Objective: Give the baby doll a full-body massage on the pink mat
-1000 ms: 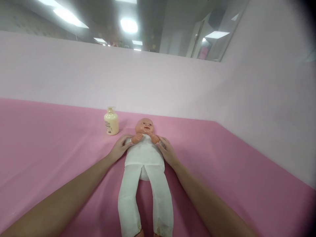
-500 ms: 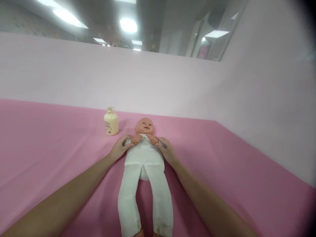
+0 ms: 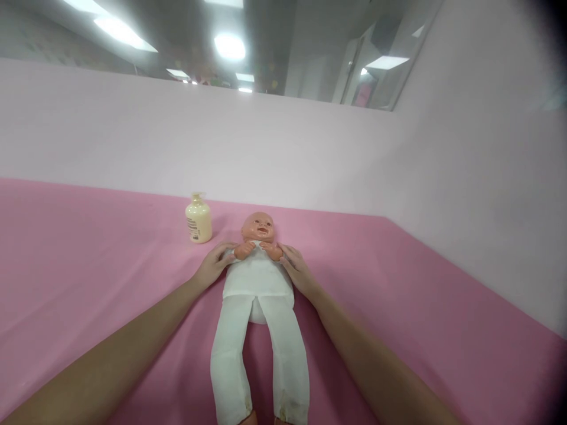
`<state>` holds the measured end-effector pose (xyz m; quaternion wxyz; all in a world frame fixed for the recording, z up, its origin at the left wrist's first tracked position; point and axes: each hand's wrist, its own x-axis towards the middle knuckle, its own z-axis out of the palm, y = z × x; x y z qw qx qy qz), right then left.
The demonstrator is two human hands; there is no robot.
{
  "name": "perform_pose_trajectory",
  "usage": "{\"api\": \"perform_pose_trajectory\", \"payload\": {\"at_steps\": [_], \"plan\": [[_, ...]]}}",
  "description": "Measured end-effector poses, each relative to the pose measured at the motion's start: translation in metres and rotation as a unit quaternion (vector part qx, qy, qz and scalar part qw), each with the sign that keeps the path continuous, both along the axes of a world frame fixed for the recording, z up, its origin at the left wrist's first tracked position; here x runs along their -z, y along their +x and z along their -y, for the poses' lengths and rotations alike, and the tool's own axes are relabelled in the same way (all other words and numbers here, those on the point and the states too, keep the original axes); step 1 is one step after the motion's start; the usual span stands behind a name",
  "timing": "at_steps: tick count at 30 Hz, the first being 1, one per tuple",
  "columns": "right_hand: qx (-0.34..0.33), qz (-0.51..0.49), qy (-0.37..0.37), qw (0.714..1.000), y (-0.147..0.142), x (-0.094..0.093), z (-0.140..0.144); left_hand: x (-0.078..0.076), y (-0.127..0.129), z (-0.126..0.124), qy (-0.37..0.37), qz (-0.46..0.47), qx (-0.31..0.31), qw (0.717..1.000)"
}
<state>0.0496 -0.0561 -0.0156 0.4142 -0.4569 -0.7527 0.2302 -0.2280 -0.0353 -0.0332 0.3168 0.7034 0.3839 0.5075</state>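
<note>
A baby doll (image 3: 257, 277) with a white cloth body and legs lies on its back, its head toward the wall. Its bare plastic forearms are folded up onto the chest. My left hand (image 3: 216, 263) grips the doll's arm on the left side, thumb near the forearm and fingers behind the upper arm. On the other side my right hand (image 3: 297, 268) holds the opposite arm in the same way. Parts of the fingers on both hands are hidden behind the doll's arms. The doll's feet run out of the bottom of the view.
A pale yellow pump bottle (image 3: 199, 221) stands upright left of the doll's head. The pink padded surface (image 3: 376, 283) meets a white wall (image 3: 266, 153) at the back and another at the right. Above the back wall is a reflective panel (image 3: 266, 47) showing ceiling lights.
Both hands stay on the doll's arms. The right hand and the doll's forearm beside it have shifted very slightly to the left; otherwise the scene looks the same.
</note>
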Motion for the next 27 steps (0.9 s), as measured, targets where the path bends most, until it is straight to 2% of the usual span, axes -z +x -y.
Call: {"api": "perform_pose_trajectory", "payload": {"at_steps": [4, 8, 15, 19, 27], "plan": [[-0.012, 0.003, 0.002, 1.000, 0.0008, 0.0003, 0.0009, 0.0001, 0.0000, 0.0000, 0.004, 0.001, -0.001, 1.000], [0.006, -0.006, 0.002, 1.000, -0.0011, -0.0014, 0.0016, 0.0008, 0.0002, 0.0004, -0.001, -0.005, 0.007, 1.000], [0.013, -0.012, 0.004, 1.000, -0.0016, -0.0008, -0.0004, -0.0046, 0.0030, 0.0058, -0.015, -0.029, -0.013, 0.999], [-0.003, -0.015, 0.013, 1.000, 0.0006, 0.0009, -0.0009, -0.0051, 0.0034, 0.0068, -0.017, -0.022, -0.009, 1.000], [0.024, -0.020, 0.000, 1.000, -0.0031, -0.0027, 0.0011, -0.0021, 0.0022, 0.0051, -0.030, 0.000, 0.009, 1.000]]}}
